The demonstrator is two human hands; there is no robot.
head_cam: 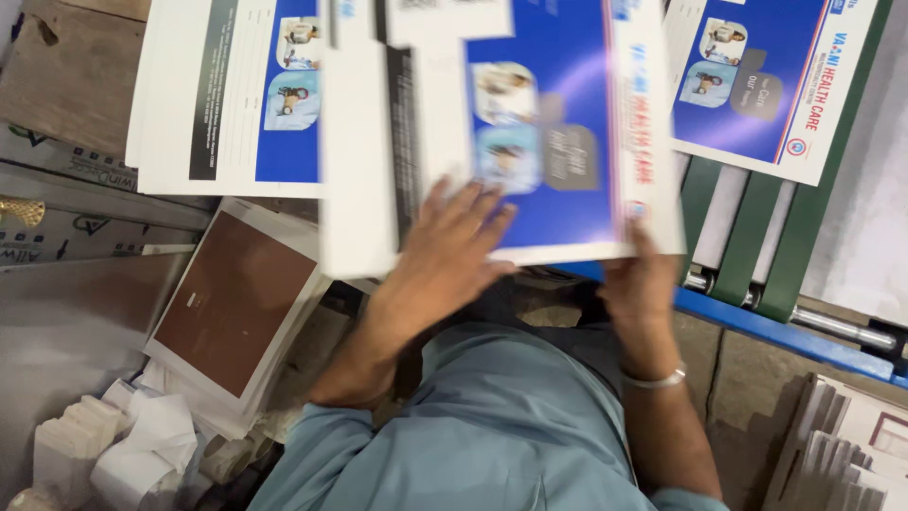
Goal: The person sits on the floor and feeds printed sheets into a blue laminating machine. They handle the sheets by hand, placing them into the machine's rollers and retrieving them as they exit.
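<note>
Far left, a stack of printed sheets [227, 95] lies flat on the work surface, white with a blue panel and small photographs. Judged from this, part of the handling is done. Below it, near left, a brown-faced card stack [232, 303] and crumpled white paper scraps [142, 445] sit untouched.

Centre: the left hand [454, 251] lies flat on top of the printed sheet [511, 132], fingers spread and extended, pressing rather than gripping. The sheet is mid-handling and blurred by motion. It is held level in front of the person, overlapping the right edge of the left stack.

The right hand [638, 279] is at the sheet's near right edge. It appears to pinch the edge, thumb on top, but the fingers underneath are hidden.

Appearance of the sheet: stiff flat card, white margin left, deep blue field, two small photographs, a grey patch, a pale band with red lettering. No creases are discernible through the blur.

Far right, another printed sheet [766, 85] rests on green conveyor belts [738, 237], so work remains.
</note>
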